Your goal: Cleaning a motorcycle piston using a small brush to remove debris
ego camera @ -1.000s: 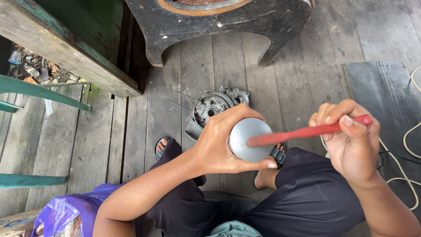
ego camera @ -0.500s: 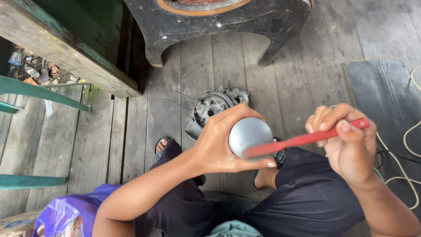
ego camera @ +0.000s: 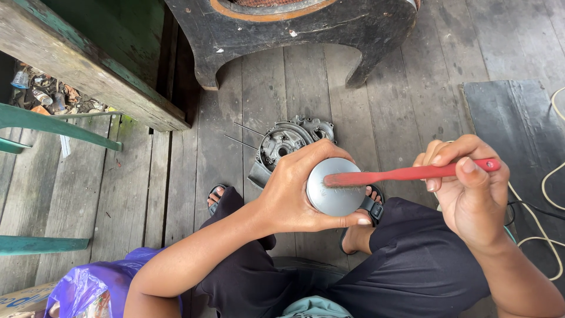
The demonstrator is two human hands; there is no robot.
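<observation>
- Gripping a round metal part [ego camera: 334,188] at the frame's centre, the left hand [ego camera: 294,191] is wrapping its fingers around the rim, thumb pressing the lower edge.
- Pinching a red brush [ego camera: 412,173] by its handle, the right hand [ego camera: 471,194] is laying the bristle end flat across the part's face.
- Judging by its smooth grey sheen, the part is looking rigid, fairly light and slippery; the rim is seeming the surest place to hold.
- The brush is looking stiff, thin and light, best held mid-handle.
- Lying on the plank floor [ego camera: 147,176] just above the hands is an engine cover [ego camera: 291,138]; a purple bag [ego camera: 94,285] is sitting at lower left.
</observation>
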